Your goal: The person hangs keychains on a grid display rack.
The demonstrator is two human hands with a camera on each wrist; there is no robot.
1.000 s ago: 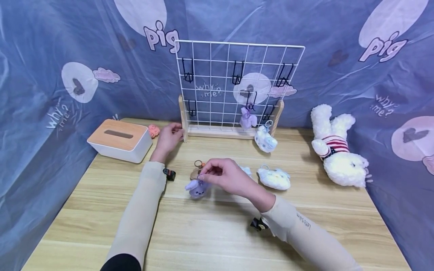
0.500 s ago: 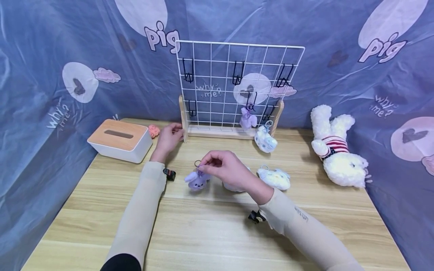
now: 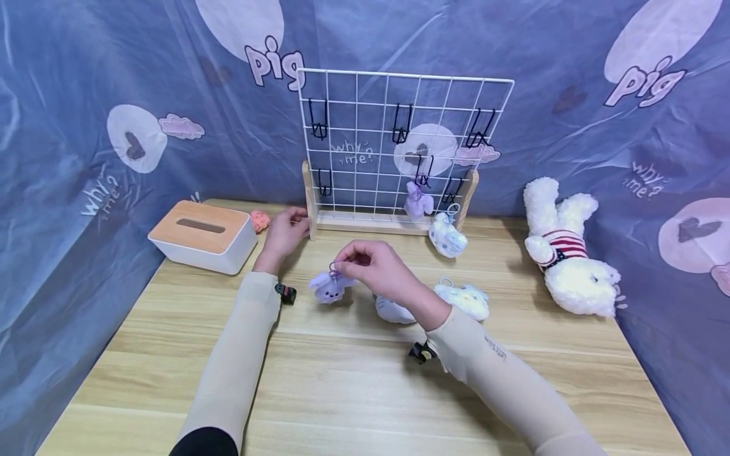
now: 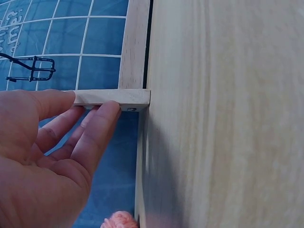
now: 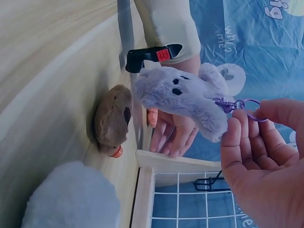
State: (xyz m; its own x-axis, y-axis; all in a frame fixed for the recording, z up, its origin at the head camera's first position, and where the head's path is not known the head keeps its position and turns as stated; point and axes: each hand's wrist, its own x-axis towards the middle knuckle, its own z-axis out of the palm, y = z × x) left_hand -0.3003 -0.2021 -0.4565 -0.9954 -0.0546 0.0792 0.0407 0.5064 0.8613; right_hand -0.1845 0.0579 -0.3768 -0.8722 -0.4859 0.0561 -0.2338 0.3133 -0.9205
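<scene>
My right hand pinches the purple metal ring of a lilac plush rabbit keychain, which hangs above the table in front of the rack. In the right wrist view the rabbit's dotted face and clasp show clearly. My left hand holds the left wooden upright of a white wire grid rack, thumb on one side and fingers on the other. Black hooks are fixed on the grid. Another lilac plush keychain hangs from the lower middle hook; a white-and-blue plush keychain is at lower right.
A brown plush lies on the table, hidden in the head view. Two pale plush keychains lie there too, one beneath my right wrist, one farther right. A tissue box, a coral ball-like thing and a white teddy stand around.
My right hand has moved up and toward the rack with the lilac rabbit keychain, uncovering more of the pale plush beneath it. The left hand stays at the upright.
</scene>
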